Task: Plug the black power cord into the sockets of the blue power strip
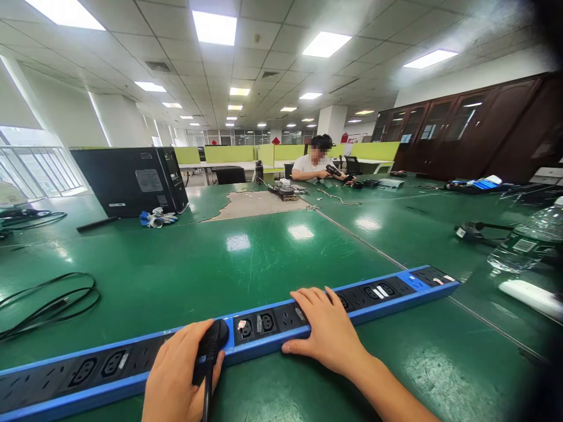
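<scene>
A long blue power strip (264, 350) with black sockets lies at a slant across the green table in front of me. My left hand (178, 372) is closed around a black power plug (219, 334), which sits against the socket face left of the strip's middle. The plug's cable (208, 387) hangs down toward me past my fingers. Its prongs are hidden, so how deep they sit cannot be seen. My right hand (325, 331) grips the strip right of the plug, with fingers over the far edge and thumb along the near side.
A black computer case (132, 179) and blue-white gloves (158, 218) stand at back left. Loose black cable (57, 299) lies left. A water bottle (530, 240) and white object (532, 298) are at right. Across the table, a person (314, 164) holds a dark tool near electronic parts (288, 190).
</scene>
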Tool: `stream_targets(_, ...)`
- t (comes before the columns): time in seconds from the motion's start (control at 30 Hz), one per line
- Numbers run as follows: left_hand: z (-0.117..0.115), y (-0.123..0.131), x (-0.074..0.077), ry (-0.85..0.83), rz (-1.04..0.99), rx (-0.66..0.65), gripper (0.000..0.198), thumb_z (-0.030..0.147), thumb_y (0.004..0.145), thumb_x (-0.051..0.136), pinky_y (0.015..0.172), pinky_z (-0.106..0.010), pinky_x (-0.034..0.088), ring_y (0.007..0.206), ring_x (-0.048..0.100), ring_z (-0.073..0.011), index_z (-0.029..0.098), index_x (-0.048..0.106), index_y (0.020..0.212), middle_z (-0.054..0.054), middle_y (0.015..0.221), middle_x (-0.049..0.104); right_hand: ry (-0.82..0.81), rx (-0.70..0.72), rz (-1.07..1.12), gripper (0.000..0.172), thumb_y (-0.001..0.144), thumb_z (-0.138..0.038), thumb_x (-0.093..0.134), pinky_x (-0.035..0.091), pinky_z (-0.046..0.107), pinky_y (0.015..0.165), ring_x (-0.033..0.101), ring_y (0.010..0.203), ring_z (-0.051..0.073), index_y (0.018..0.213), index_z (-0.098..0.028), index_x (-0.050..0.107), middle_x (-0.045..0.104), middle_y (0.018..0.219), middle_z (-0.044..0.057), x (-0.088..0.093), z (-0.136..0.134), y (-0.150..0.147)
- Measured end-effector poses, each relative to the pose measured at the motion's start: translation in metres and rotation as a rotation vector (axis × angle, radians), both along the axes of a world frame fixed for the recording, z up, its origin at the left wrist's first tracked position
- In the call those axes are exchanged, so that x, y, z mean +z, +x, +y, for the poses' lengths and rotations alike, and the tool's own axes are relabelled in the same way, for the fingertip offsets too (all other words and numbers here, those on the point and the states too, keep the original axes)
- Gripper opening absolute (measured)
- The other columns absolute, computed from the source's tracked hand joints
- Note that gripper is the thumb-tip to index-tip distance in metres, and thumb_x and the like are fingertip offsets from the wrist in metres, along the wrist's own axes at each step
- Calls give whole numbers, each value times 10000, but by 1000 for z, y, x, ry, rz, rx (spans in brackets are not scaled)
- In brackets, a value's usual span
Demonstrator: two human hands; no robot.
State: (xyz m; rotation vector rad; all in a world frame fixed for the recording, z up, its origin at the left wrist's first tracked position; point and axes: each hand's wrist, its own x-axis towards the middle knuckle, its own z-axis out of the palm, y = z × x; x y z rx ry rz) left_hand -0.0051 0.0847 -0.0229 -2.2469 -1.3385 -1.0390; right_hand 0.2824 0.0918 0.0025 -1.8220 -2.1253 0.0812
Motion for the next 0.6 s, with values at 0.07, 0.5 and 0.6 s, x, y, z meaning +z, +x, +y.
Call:
stream_targets(0.07,0,0,0,-13,-2,1,369,438,881,542,819,-359,532,957,672,-244,232,534,1187,-71,1062,701,8,-1,-3,890,572,-675,763,216,587,1141,475,1263,345,1312,-224,561,576,1339,112,0,0,0)
stream_targets(0.5,0,-1,-2,-15,4,-1,375,432,879,549,831,-355,524,965,667,-237,223,535,1190,-65,1070,695,-1,-1,0,892,575,-679,758,209,579,1143,469,1268,342,1313,-219,559,572,1344,112,1,0,0)
stream_targets(0.6,0,-1,-1,-11,6,-6,375,429,879,550,832,-354,523,964,667,-236,221,535,1191,-64,1067,696,-10,-2,0,893,573,-673,764,210,578,1144,467,1270,341,1313,-218,560,569,1349,112,2,0,-1)
